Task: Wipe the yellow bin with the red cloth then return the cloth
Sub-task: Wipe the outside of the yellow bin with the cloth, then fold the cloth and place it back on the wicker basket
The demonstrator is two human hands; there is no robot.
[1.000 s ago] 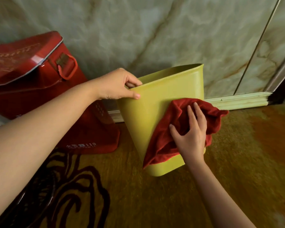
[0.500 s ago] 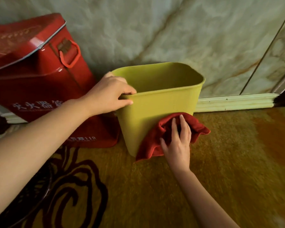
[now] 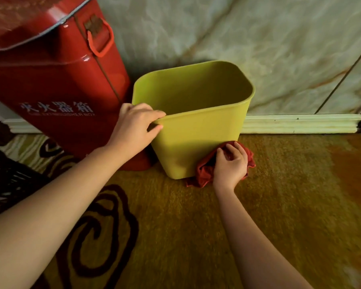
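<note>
The yellow bin [image 3: 198,132] stands upright on the carpet with its empty inside showing. My left hand [image 3: 133,127] grips the near left corner of its rim, fingers over the edge. The red cloth [image 3: 204,173] is bunched at the bin's lower right corner, touching the carpet. My right hand [image 3: 230,165] lies on the cloth with fingers curled into it, pressing it against the base of the bin.
A tall red fire extinguisher box [image 3: 56,80] stands touching the bin's left side. A marble wall [image 3: 258,42] with a pale skirting board [image 3: 300,123] is right behind. A dark woven basket [image 3: 6,180] sits at the left edge. Golden carpet [image 3: 279,205] spreads to the right.
The bin went from tilted and lifted to standing upright on the carpet. My right hand slid the cloth down the bin's side to its base. My left hand kept its grip on the rim.
</note>
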